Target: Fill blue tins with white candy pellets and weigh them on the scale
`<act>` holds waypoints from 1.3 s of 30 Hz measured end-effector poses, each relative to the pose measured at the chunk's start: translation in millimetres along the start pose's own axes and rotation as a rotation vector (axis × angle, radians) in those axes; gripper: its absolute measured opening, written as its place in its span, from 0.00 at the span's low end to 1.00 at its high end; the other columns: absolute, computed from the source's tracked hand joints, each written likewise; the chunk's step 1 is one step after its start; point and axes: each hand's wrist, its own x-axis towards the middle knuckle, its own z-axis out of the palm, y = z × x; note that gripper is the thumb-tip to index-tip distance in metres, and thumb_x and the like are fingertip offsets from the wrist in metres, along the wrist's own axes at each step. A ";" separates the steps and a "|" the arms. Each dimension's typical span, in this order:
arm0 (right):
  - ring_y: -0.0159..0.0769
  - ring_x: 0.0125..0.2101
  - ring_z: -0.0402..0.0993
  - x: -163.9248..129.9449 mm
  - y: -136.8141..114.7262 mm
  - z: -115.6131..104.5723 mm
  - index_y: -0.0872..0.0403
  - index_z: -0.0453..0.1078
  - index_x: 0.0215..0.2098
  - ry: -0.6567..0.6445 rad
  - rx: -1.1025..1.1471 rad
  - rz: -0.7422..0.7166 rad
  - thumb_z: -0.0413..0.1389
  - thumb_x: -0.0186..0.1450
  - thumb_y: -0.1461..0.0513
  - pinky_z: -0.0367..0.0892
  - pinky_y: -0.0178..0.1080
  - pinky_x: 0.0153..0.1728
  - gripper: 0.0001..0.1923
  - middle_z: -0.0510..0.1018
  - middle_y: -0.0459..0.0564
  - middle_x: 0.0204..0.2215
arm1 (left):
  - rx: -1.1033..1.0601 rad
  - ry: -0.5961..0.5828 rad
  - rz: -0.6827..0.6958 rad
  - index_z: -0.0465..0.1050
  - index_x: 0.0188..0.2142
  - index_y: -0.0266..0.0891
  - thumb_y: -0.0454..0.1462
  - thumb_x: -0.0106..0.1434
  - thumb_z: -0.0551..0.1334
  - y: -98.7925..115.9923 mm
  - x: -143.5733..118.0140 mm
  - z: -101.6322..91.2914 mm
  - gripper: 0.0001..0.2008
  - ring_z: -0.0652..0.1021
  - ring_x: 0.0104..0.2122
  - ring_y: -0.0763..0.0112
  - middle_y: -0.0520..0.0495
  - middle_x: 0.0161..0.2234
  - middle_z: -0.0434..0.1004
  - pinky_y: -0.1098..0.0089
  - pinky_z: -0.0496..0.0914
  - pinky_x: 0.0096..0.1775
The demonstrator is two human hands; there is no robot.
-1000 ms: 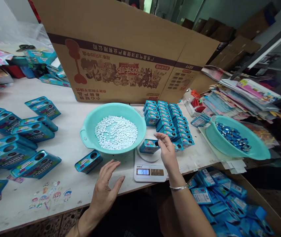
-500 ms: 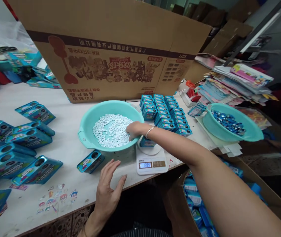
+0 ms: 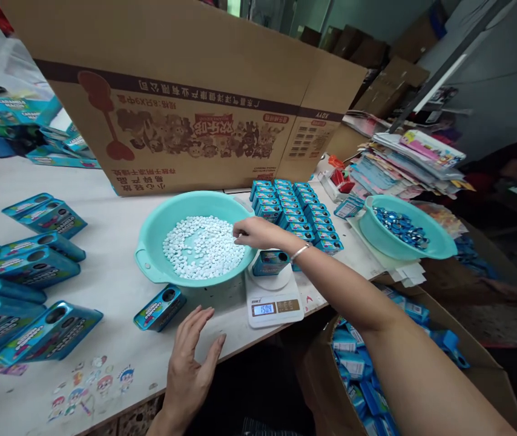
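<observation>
Fingers of the left hand (image 3: 194,357) lay spread and flat on the table (image 3: 113,284) at its near edge, gripping nothing, just short of a lone blue tin (image 3: 159,308) with a round hole in its face. Beside it sat a white scale (image 3: 274,297) with a lit readout, carrying another blue tin (image 3: 271,262). Above the scale, the right hand (image 3: 255,232) reached over the rim of a teal basin (image 3: 149,242), fingertips pinched at the white tablets (image 3: 199,248) heaped inside. Rows of blue tins (image 3: 297,209) stood behind; a second teal basin (image 3: 431,245) of blue caps sat to the right. Farthest stood a printed cardboard box (image 3: 195,91).
</observation>
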 end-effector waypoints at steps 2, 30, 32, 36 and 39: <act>0.32 0.31 0.71 -29.3 13.6 -7.5 0.56 0.74 0.38 0.124 0.150 0.008 0.57 0.64 0.63 0.58 0.34 0.32 0.06 0.78 0.48 0.32 | 0.001 -0.001 0.014 0.67 0.56 0.44 0.41 0.66 0.60 0.2 0.2 0.4 0.19 0.73 0.54 0.56 0.42 0.52 0.74 0.55 0.73 0.51; 0.29 0.21 0.62 -202.8 37.3 82.2 0.53 0.73 0.35 1.353 1.007 0.494 0.62 0.60 0.52 0.59 0.34 0.23 0.14 0.70 0.44 0.22 | 0.074 0.021 0.261 0.64 0.58 0.44 0.36 0.65 0.61 45.4 73.3 -3.5 0.21 0.70 0.57 0.55 0.42 0.52 0.72 0.52 0.68 0.56; 0.28 0.20 0.61 -210.8 37.2 106.3 0.54 0.73 0.35 1.383 1.167 0.566 0.64 0.57 0.51 0.56 0.33 0.21 0.16 0.69 0.44 0.22 | 0.088 0.017 0.321 0.63 0.58 0.44 0.35 0.65 0.61 53.0 87.5 -4.3 0.22 0.70 0.58 0.56 0.42 0.52 0.72 0.52 0.67 0.57; 0.27 0.20 0.60 -224.1 40.5 130.4 0.54 0.74 0.35 1.393 1.280 0.623 0.65 0.55 0.51 0.56 0.33 0.21 0.17 0.69 0.43 0.22 | 0.128 -0.017 0.412 0.62 0.59 0.43 0.36 0.65 0.61 66.7 111.1 -0.2 0.23 0.67 0.59 0.54 0.41 0.53 0.72 0.51 0.64 0.58; 0.28 0.21 0.60 -226.1 42.7 130.4 0.54 0.74 0.36 1.383 1.201 0.617 0.63 0.58 0.51 0.57 0.34 0.22 0.15 0.69 0.44 0.22 | 0.222 -0.096 0.413 0.61 0.61 0.42 0.39 0.64 0.62 73.3 123.7 8.9 0.26 0.64 0.62 0.50 0.39 0.56 0.70 0.45 0.58 0.61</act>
